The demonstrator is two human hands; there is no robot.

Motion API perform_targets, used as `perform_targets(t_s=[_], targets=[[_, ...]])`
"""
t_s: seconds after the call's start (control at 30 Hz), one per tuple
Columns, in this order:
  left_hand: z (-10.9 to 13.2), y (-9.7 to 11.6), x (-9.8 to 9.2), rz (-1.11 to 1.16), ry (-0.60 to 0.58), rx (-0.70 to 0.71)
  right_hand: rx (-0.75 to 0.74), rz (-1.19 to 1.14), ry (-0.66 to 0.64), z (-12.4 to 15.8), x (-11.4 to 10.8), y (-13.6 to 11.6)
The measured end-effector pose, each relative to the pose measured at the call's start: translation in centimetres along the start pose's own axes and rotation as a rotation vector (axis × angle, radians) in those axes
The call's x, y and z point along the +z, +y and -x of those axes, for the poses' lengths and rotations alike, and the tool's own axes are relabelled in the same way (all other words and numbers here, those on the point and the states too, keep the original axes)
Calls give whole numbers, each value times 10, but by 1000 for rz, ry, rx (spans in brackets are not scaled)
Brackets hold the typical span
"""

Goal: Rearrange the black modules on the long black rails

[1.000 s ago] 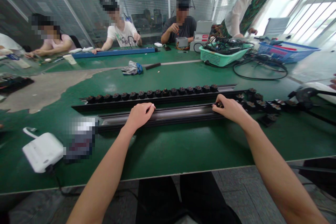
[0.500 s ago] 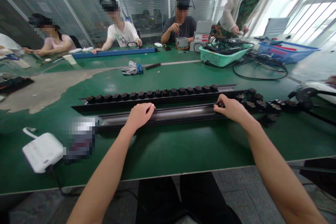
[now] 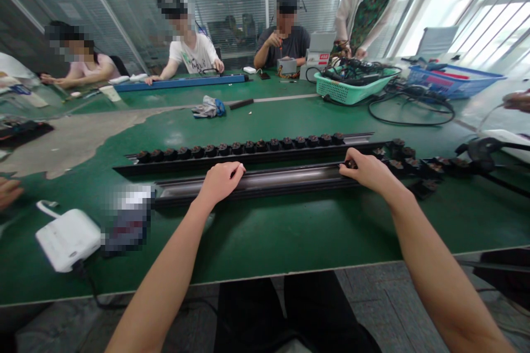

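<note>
A long black metal rail with a bare grey inner channel lies across the green table in front of me. My left hand is closed on the rail left of its middle, thumb and fingers curled over it. Toward the rail's right end, my right hand pinches a small black part at the channel; the fingers hide most of it. Just behind, parallel to this rail, lies a second black rail carrying a row of round black pieces. Similar loose black pieces are scattered right of my right hand.
A white adapter with a cable lies at the near left. Farther back are a crumpled glove, a green basket of cables and a blue basket. Several people sit or stand around the table; another person's hand shows at the left edge.
My right hand has shifted very slightly to the right, while my left hand stays put. Other people's hands have appeared at the left and right edges. The standing person has moved left.
</note>
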State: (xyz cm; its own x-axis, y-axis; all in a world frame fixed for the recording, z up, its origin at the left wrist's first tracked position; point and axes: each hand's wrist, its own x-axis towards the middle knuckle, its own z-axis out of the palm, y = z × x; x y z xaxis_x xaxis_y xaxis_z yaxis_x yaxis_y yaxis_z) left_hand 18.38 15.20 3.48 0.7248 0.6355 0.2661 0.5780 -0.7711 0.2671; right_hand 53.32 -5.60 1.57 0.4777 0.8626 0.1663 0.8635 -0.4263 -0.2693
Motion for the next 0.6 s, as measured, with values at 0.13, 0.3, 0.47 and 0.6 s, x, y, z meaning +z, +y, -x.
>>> perform_targets(t_s=[0.13,0.3,0.47,0.6], targets=[[0,-2,1,7,4,12,6,6,-16,-1,1,1],[0,-3,3,14,7,16,-3,1,-12,-2,1,7],[0,-3,3,11,1,14,-3,-16,-5,-3,1,14],[0,-2,2,12,-2,12,2,-22,6,-3,2,18]])
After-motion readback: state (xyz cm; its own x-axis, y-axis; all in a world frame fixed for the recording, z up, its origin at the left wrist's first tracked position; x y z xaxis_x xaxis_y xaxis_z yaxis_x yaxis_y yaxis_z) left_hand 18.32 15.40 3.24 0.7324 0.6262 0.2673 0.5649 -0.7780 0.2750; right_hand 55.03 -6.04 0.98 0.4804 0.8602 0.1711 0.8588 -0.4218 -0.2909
